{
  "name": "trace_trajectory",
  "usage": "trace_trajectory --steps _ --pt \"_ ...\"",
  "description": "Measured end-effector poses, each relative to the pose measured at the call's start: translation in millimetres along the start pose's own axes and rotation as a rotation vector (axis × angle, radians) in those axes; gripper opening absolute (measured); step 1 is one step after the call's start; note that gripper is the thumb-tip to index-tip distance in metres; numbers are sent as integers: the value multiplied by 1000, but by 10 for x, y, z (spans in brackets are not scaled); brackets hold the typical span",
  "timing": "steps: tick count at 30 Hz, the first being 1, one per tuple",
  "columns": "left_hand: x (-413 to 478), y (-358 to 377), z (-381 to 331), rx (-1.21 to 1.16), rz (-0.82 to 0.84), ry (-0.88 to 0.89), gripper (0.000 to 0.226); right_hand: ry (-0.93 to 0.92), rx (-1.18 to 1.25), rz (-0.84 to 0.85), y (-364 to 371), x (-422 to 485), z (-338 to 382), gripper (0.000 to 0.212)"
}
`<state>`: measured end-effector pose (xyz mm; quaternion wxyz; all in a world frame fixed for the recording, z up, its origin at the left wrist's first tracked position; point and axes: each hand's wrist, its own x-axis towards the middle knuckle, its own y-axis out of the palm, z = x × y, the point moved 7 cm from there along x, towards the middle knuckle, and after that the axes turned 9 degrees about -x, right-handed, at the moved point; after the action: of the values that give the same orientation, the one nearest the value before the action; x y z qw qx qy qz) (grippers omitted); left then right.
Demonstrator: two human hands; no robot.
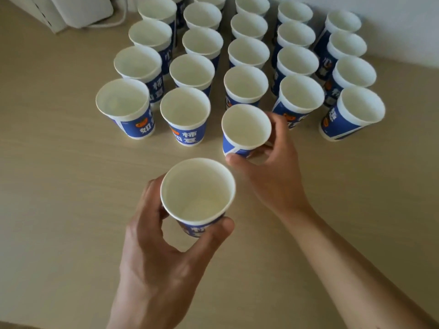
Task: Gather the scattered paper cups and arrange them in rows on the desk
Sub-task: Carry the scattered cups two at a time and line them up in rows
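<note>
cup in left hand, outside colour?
Blue with white characters, white inside; cup in left hand, head view.

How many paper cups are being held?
2. The near paper cup is in the left hand; the far paper cup is in the right hand, at the middle column's front. No others appear held.

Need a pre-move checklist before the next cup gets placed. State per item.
1. Right hand grip on middle cup: ok, thumb and fingers round it.
2. Middle cup seated on desk: cannot tell, contact not visible.
3. Left hand grip on near cup: ok.
4. Near cup mouth up: ok.
5. Standing cups upright: ok.
6. Bare desk in front of the rows: ok.
</note>
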<state>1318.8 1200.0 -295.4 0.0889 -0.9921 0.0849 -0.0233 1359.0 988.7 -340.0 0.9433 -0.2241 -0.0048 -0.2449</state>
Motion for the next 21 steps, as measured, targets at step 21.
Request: trace_trajectory --steps 21 --pt "-2 104 -10 -8 19 -36 69 -70 24 26 -501 -471 -68 64"
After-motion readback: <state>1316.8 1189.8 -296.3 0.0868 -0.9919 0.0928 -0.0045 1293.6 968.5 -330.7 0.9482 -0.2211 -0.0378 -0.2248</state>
